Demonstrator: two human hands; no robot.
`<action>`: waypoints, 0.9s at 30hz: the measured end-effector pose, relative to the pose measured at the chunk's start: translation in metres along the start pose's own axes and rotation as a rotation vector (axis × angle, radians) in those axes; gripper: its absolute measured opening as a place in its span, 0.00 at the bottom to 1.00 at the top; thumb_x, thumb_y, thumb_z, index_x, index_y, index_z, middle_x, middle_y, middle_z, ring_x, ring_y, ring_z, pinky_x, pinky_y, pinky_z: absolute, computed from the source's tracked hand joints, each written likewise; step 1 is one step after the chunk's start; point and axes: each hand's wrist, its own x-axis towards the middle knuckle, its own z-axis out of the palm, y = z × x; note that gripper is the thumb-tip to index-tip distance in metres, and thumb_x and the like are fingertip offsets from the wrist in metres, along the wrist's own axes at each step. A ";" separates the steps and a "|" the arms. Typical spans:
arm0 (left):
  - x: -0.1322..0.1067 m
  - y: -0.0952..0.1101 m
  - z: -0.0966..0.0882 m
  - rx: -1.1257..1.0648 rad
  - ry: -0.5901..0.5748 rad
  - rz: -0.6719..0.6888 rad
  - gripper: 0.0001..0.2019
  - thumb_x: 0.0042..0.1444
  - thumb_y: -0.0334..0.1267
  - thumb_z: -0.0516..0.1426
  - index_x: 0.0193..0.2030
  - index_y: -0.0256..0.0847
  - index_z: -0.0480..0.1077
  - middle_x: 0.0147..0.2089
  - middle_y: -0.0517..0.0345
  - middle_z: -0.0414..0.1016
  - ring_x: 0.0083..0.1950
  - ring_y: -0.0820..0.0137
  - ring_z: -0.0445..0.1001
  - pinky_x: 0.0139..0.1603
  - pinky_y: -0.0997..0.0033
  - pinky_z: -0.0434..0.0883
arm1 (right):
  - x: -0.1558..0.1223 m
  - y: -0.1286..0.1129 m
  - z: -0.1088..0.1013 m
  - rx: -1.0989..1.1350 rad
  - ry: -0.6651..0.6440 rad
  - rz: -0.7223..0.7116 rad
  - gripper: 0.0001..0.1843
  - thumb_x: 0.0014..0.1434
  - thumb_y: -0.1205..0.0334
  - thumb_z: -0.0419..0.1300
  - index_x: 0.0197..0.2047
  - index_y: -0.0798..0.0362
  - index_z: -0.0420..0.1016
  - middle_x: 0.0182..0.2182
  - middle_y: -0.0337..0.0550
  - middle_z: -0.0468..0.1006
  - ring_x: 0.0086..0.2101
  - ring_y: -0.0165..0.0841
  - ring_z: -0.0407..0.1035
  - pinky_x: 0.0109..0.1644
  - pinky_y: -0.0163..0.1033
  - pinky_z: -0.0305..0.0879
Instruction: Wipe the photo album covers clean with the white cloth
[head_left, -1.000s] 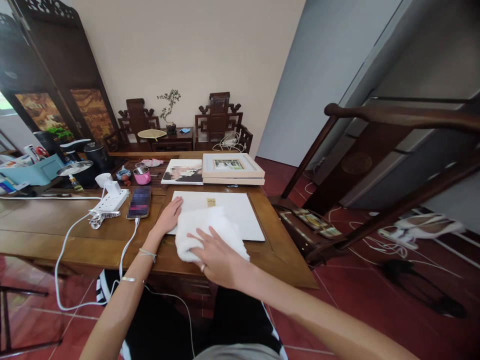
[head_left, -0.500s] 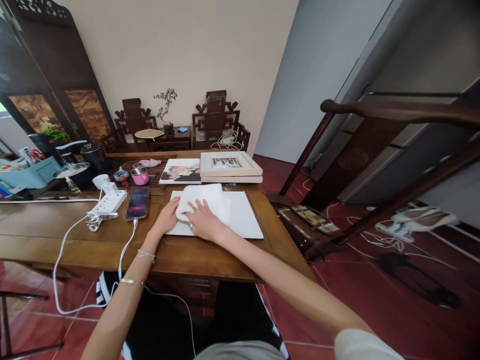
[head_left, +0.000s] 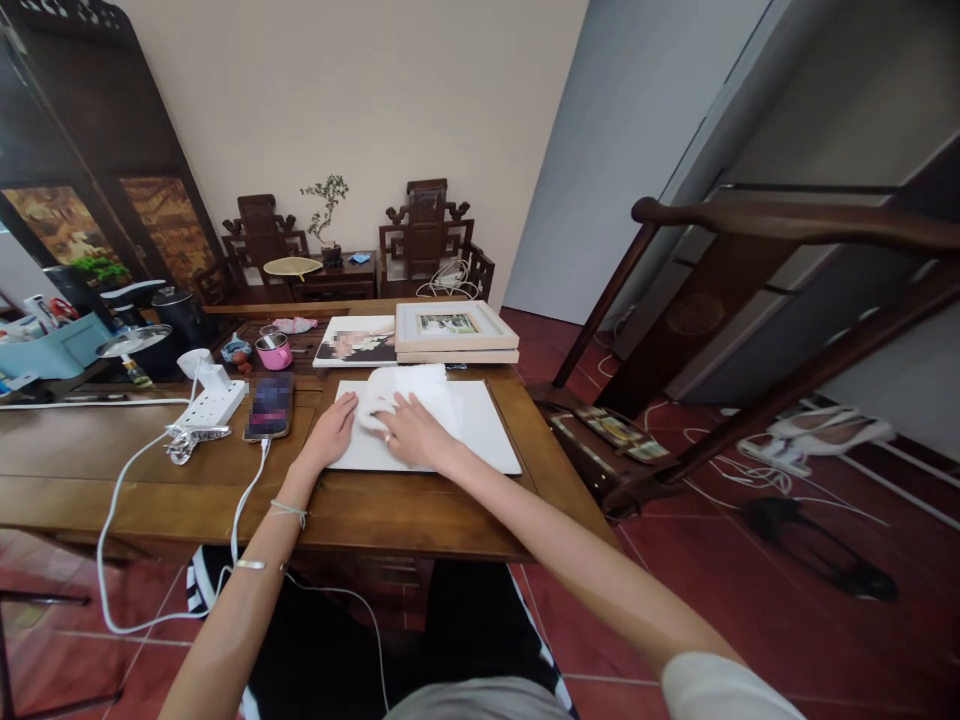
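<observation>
A flat white board [head_left: 484, 435] lies on the wooden table [head_left: 465, 515] in front of me. On its left half is a white fluffy cloth [head_left: 412, 384], bunched up. My right hand [head_left: 418, 435], with a ring on one finger, presses down on the cloth and has its fingers curled into it. At the board's left edge rests my left hand [head_left: 335, 430], its fingers stretched out and holding nothing. Just behind the board are two stacked framed pictures [head_left: 457, 340] and a flat picture panel [head_left: 352, 342].
Left of the board lie a phone [head_left: 268, 405] on a charging cable, a white power strip [head_left: 214, 403] and a pink cup [head_left: 274, 350]. A blue box [head_left: 56, 350] stands farther left. At the table's right is a wooden chair [head_left: 679, 310]; cables lie on the floor.
My right hand and the cloth have shifted slightly on the board, and the fingers press deeper into the cloth. My left hand stays at the board's edge. The view has turned a little.
</observation>
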 end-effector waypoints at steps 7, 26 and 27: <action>0.002 0.009 -0.006 -0.255 0.261 -0.091 0.30 0.69 0.55 0.37 0.65 0.37 0.61 0.67 0.45 0.65 0.70 0.61 0.62 0.71 0.57 0.56 | 0.040 -0.029 0.015 -0.037 0.038 0.000 0.19 0.67 0.56 0.55 0.58 0.53 0.70 0.64 0.54 0.63 0.62 0.51 0.57 0.65 0.63 0.52; 0.002 0.027 -0.010 0.081 0.121 -0.154 0.21 0.64 0.47 0.47 0.39 0.40 0.79 0.44 0.49 0.83 0.49 0.54 0.78 0.51 0.64 0.69 | 0.058 0.009 -0.008 0.084 0.025 0.121 0.20 0.64 0.54 0.60 0.57 0.53 0.69 0.54 0.48 0.72 0.48 0.39 0.71 0.49 0.51 0.72; 0.003 0.027 -0.010 0.113 0.113 -0.149 0.20 0.63 0.46 0.48 0.37 0.39 0.79 0.41 0.50 0.83 0.46 0.55 0.79 0.48 0.65 0.69 | 0.067 0.007 -0.005 0.106 0.041 0.119 0.20 0.65 0.54 0.60 0.57 0.53 0.69 0.54 0.48 0.72 0.48 0.40 0.71 0.49 0.51 0.72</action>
